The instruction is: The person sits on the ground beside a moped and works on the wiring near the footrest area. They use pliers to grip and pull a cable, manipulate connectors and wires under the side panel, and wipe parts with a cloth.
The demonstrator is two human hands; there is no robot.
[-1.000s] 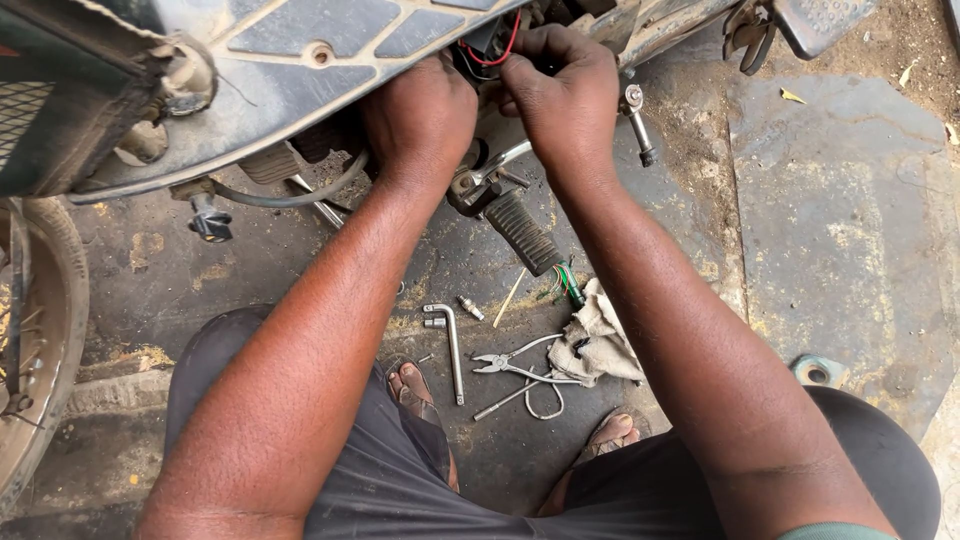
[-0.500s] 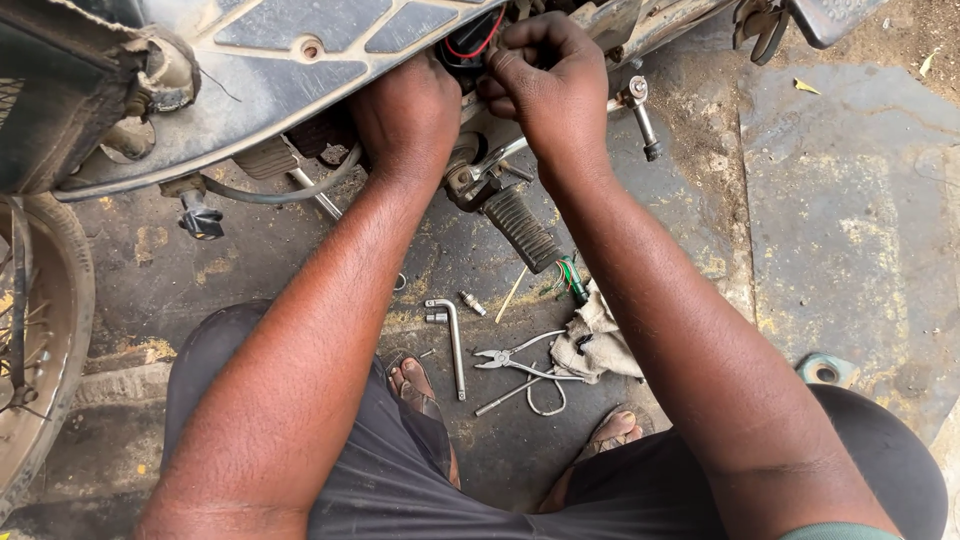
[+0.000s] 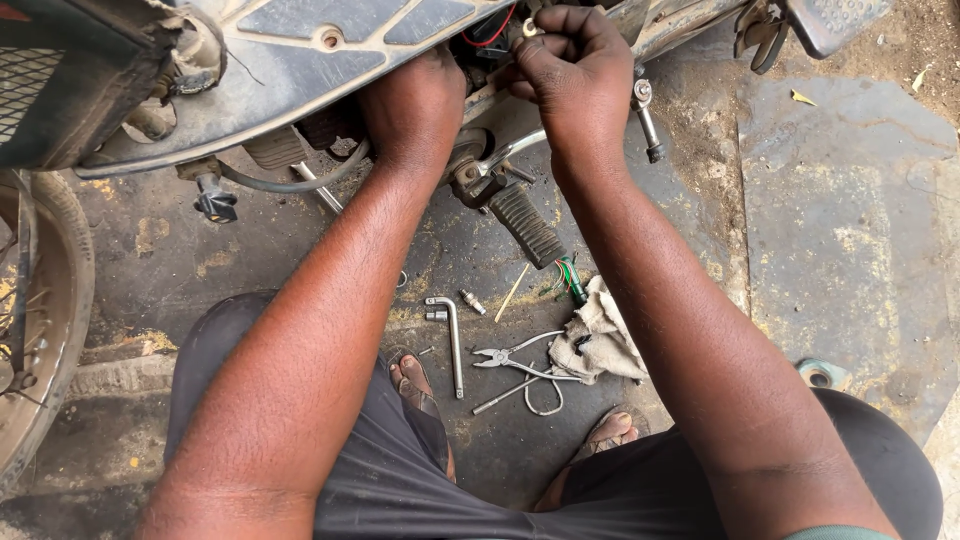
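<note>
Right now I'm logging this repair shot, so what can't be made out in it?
Head view only:
- Left hand: fingers hidden behind the motorcycle's grey panel; a grip cannot be told.
- Right hand: closed on something small near the red wires; its own fingers cover it.
- Wheel: cut off by the left edge.
- Small part beside the L-shaped wrench: too small to identify.

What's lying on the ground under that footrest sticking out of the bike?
Below the footrest lie an L-shaped wrench, pliers, a rag, a green-handled tool and a small stick. The arms cover the ground on either side.
</note>
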